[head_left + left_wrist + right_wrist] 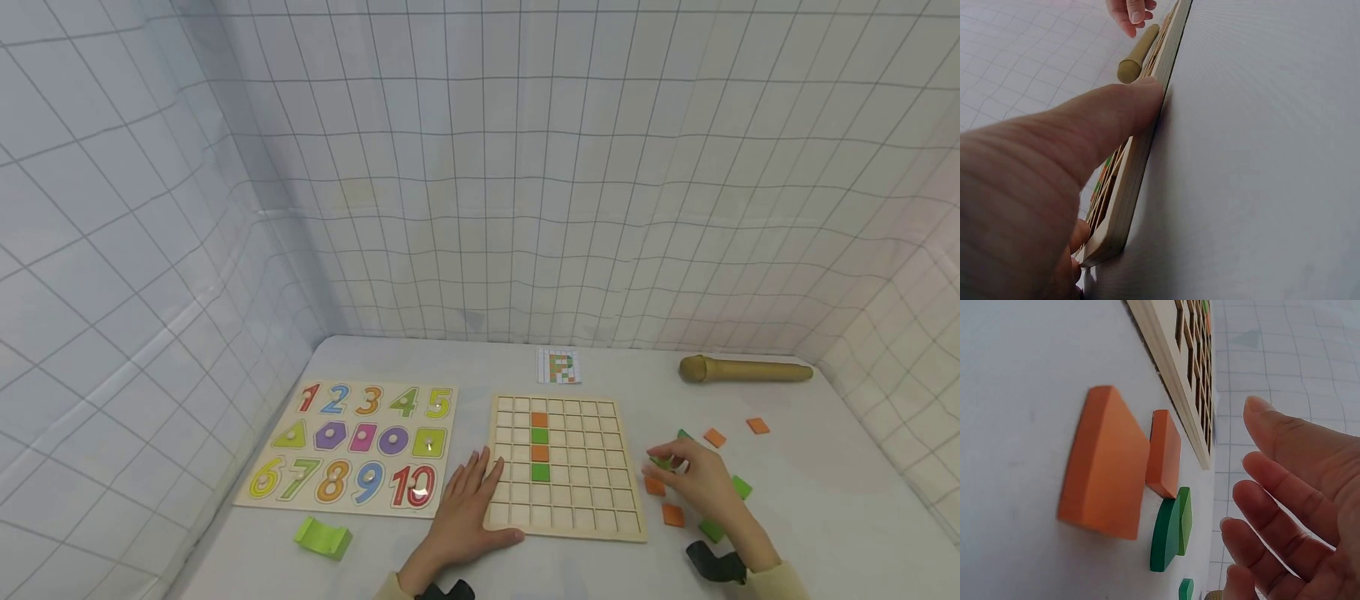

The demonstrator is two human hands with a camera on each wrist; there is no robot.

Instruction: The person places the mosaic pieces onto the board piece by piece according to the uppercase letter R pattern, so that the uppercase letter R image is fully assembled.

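A wooden grid board (588,504) lies flat, with one column of alternating orange and green square tiles, such as the green tile (540,472). My left hand (467,512) rests at its front left corner, fingers spread along the left side and the thumb (1138,100) touching the front edge. To the right of the board, my right hand (697,477) hovers over loose tiles with its fingers loosely bent. The right wrist view shows a gap between thumb and fingers and no tile there. Below are orange tiles (1113,469) and overlapping green tiles (1166,534).
Left of the board lies a number and shape puzzle (341,433), with a light green block (323,537) in front. A small pattern card (559,367) lies behind the board. At the back right is a brown microphone-shaped stick (750,371). More loose tiles lie around the right hand.
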